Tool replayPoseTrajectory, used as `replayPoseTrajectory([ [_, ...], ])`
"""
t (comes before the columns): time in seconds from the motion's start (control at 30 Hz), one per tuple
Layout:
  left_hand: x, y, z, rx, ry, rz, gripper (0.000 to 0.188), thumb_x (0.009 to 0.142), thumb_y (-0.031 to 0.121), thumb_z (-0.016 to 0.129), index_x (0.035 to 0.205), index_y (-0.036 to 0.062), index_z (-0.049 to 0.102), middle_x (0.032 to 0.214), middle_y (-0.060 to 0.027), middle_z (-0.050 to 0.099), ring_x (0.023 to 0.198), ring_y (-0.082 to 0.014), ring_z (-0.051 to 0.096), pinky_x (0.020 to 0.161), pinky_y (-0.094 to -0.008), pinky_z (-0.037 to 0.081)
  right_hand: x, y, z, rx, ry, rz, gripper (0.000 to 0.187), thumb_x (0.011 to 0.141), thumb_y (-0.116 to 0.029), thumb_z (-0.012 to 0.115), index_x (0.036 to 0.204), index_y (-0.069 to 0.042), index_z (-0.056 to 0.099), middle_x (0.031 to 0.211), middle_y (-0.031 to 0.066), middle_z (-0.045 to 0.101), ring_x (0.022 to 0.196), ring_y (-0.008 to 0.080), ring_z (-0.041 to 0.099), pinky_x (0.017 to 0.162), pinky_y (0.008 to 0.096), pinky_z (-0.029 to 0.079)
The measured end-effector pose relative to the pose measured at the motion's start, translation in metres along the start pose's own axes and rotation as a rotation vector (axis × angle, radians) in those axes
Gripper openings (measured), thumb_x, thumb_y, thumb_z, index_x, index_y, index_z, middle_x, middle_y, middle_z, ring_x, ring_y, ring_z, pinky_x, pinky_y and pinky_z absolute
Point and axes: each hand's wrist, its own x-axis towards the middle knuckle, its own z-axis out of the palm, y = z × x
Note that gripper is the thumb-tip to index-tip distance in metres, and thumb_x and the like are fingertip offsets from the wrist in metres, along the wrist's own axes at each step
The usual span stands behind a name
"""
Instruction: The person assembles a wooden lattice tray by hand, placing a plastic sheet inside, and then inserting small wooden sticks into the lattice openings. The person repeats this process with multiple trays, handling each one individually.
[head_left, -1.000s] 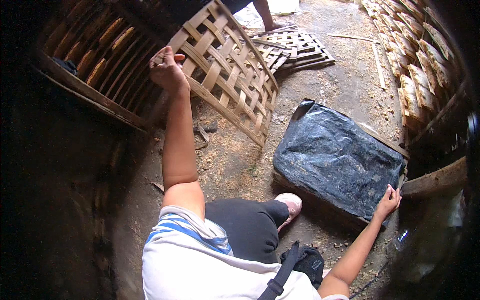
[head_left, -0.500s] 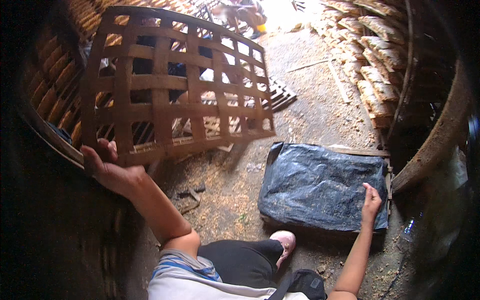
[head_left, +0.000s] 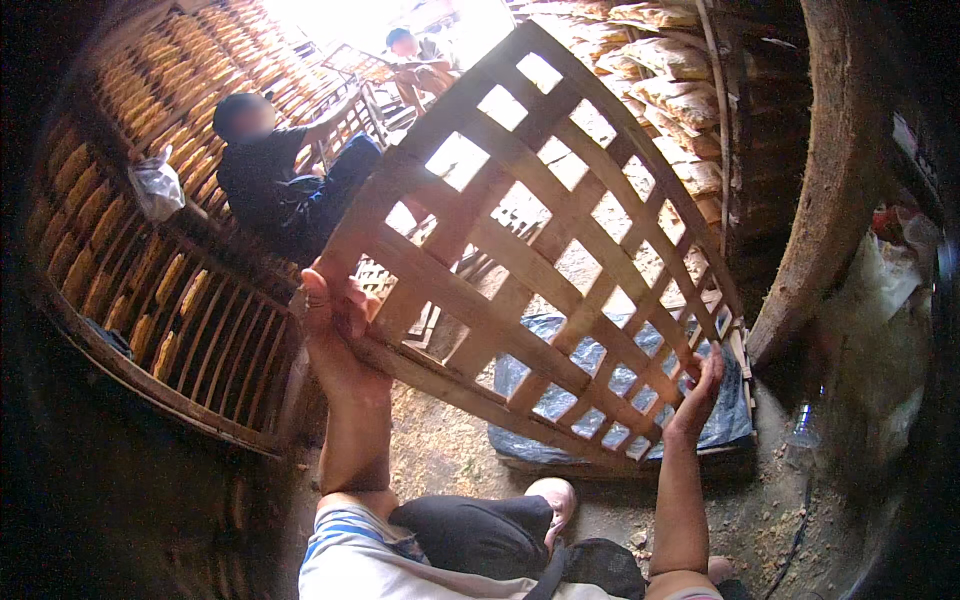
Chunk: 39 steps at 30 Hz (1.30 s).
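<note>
Woven slat panel [head_left: 548,236]: likely light, fairly stiff; strips may crack. Hold by rim. Left hand [head_left: 340,325] clamps left corner; right hand [head_left: 699,390] meets right edge, grip indeterminable.

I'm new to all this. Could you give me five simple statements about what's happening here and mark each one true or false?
1. The left hand holds the woven panel by its edge. True.
2. The right hand is far from the panel, down by the shoe. False: it is at the panel's lower right edge.
3. The dark sheet shows partly through the panel's gaps. True.
4. The panel is a solid board without openings. False: it is crossed strips with gaps between them.
5. A person in dark clothes is beyond the panel, toward the left. True.
</note>
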Motion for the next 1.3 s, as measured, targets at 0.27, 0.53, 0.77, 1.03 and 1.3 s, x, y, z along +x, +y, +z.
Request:
replayPoseTrajectory([
  [0.27,-0.007,0.001,0.035,-0.146,-0.007,-0.169,0.037,0.095,0.044,0.048,0.099,0.0087,0.058,0.052,0.0039,0.046,0.037,-0.0040,0.038,0.037,-0.0209,0.034,0.028,-0.029,-0.040,-0.005,0.259,-0.366,0.029,0.097,-0.023,0.042,0.110,-0.001,0.056,0.109,0.0103,0.059,0.107,0.0225,0.053,0.098,0.0347,0.036],
  [0.53,-0.019,0.058,0.086,0.061,0.179,-0.064,0.032,0.093,0.042,0.054,0.083,0.0116,0.056,0.060,0.0051,0.050,0.043,-0.0060,0.044,0.042,-0.0221,0.041,0.054,-0.042,-0.061,0.080,-0.016,-0.335,0.019,0.093,-0.013,0.047,0.101,-0.001,0.060,0.099,0.0041,0.061,0.097,0.0134,0.055,0.091,0.0288,0.040],
  [0.77,-0.044,0.067,0.131,0.170,0.098,-0.078,0.037,0.084,0.048,0.064,0.093,0.0118,0.059,0.067,0.0044,0.051,0.059,-0.0082,0.050,0.058,-0.0277,0.049,0.045,-0.073,-0.059,-0.049,-0.195,-0.426,0.018,0.091,-0.011,0.050,0.103,-0.003,0.061,0.096,0.0053,0.064,0.090,0.0122,0.058,0.081,0.0266,0.045],
  [1.03,-0.103,0.002,0.148,0.080,0.107,-0.126,0.031,0.091,0.043,0.057,0.096,0.0125,0.057,0.072,0.0023,0.056,0.065,-0.0075,0.051,0.059,-0.0250,0.044,-0.020,-0.153,-0.054,-0.017,-0.433,-0.482,0.021,0.088,-0.020,0.057,0.098,-0.004,0.066,0.096,0.0080,0.065,0.090,0.0166,0.061,0.083,0.0306,0.046],
  [1.3,-0.122,-0.011,0.141,0.377,-0.005,0.213,0.038,0.093,0.044,0.054,0.094,0.0058,0.052,0.073,-0.0053,0.059,0.065,-0.0122,0.055,0.060,-0.0259,0.045,-0.058,-0.164,-0.046,-0.020,-0.918,-0.575,0.017,0.084,-0.012,0.061,0.097,-0.003,0.068,0.081,0.0082,0.064,0.076,0.0152,0.059,0.069,0.0288,0.046],
])
